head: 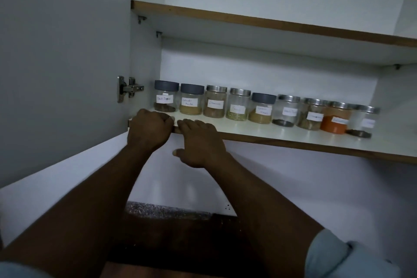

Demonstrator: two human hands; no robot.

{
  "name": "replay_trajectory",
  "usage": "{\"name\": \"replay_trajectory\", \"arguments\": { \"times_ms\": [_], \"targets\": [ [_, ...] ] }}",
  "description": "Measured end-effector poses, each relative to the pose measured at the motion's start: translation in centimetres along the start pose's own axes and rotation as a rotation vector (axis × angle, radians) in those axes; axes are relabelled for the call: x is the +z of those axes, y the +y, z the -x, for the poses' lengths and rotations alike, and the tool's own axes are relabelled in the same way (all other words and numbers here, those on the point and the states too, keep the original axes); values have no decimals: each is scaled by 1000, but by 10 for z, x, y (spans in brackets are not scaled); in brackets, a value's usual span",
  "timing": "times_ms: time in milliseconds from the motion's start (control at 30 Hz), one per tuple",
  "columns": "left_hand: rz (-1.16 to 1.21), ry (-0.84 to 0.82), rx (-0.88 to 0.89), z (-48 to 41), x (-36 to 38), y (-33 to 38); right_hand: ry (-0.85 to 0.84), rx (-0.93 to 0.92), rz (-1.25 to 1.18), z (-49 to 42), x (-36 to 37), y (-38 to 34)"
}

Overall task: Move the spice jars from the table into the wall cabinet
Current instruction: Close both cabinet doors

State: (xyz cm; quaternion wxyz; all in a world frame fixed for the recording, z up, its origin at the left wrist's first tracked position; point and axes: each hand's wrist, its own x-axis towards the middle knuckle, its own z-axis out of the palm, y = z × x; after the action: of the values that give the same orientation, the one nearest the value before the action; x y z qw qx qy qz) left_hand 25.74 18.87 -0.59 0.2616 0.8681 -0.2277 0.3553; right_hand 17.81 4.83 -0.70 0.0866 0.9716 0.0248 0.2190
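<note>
**Jars lined up on the shelf**

The spice jars (261, 108) stand in a row on the wall cabinet's (270, 67) lower shelf (270, 134), running from 12 toward 3 o'clock. My left hand (150, 128) rests as a fist on the shelf's front edge. My right hand (199, 142), just beside it, lays its fingers over it.

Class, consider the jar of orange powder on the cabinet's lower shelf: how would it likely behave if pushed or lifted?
The orange powder jar looks roughly half full, so probably bottom-heavy and unlikely to tip. Its clear, smooth wall suggests something rigid, perhaps slippery in a grip. Standing upright on the glossy shelf, it would likely slide, not roll.
</note>
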Motion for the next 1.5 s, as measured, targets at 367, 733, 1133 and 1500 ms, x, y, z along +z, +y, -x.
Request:
{"name": "replay_trajectory", "arguments": {
  "times_ms": [367,733,1133,1500],
  "targets": [
    [-57,7,-269,158,-83,75,158,-290,-206,105,-71,-37],
    [-332,475,-198,233,-224,101,499,-621,-343,166,-160,-118],
    [-2,716,-561,233,-336,74,635,-585,-432,164,-214,-199],
    [308,784,-384,225,-344,68,847,-406,-629,184,-215,-206]
  ]
}}
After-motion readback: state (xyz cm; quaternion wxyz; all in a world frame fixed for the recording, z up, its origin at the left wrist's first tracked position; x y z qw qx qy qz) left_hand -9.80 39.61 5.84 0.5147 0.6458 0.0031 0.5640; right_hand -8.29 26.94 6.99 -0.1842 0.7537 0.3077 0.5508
